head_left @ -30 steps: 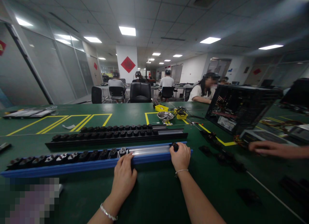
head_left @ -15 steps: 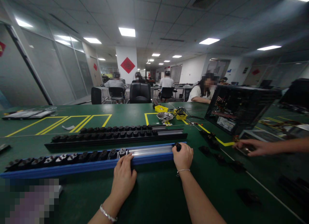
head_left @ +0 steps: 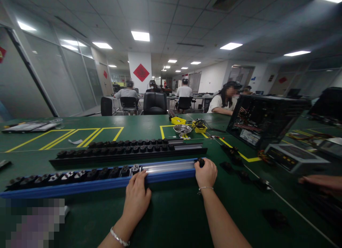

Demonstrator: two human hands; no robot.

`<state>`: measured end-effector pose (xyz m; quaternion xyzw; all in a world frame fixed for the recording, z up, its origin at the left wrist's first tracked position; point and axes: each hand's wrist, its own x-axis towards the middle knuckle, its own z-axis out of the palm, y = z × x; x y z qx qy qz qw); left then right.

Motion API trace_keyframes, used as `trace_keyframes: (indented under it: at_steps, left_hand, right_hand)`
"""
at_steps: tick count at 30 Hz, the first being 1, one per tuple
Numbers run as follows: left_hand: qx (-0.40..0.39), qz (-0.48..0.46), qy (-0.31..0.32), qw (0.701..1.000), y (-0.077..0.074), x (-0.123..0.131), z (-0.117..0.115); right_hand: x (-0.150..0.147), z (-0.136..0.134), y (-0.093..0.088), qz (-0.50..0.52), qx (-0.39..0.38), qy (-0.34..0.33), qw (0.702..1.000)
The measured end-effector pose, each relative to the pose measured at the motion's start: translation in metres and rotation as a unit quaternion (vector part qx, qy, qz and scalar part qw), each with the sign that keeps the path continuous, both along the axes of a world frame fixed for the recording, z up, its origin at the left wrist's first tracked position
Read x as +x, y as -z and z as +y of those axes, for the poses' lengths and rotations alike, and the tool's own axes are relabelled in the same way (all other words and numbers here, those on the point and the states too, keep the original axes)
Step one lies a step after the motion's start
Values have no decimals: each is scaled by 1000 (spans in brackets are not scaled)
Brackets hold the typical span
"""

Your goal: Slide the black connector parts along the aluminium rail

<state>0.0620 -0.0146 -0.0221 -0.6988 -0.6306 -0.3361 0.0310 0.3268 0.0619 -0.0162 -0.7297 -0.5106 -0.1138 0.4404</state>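
Note:
A long blue rail (head_left: 107,184) lies across the green table, with a row of black and pale socket modules (head_left: 103,172) in its left part. The bare metallic channel (head_left: 168,167) of the rail shows between my hands. My left hand (head_left: 137,193) rests on the rail's near edge beside the last pale socket module, fingers stretched out and thumb apart. At the rail's right end, my right hand (head_left: 206,173) has its fingers closed round a black socket module (head_left: 201,162). The fingers hide much of that module, and I cannot tell whether it sits in the channel.
Behind lie black rails (head_left: 128,153) filled with sockets. Loose black modules (head_left: 244,176) are scattered at right. Further back are a metal bowl (head_left: 182,129), a yellow tray (head_left: 178,120), an opened computer case (head_left: 267,120) and a power supply (head_left: 290,157). A co-worker's blurred hand (head_left: 323,182) is at far right.
My right hand has shifted slightly right with the socket module. My left hand stays put. The co-worker's hand has moved from beside the power supply toward the right and nearer.

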Motion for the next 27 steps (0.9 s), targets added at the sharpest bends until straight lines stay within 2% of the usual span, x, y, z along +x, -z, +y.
trace_keyframes:
  at_steps: [8, 20, 27]
  left_hand:
    - [-11, 0, -5, 1000, 0, 0, 0]
    - [-1, 1, -2, 1000, 0, 0, 0]
    - [1, 0, -4, 1000, 1, 0, 0]
  right_hand:
    - [4, 1, 0, 19, -5, 3, 1000]
    - [9, -1, -7, 115, -49, 11, 992]
    - [10, -1, -10, 138, -58, 22, 988]
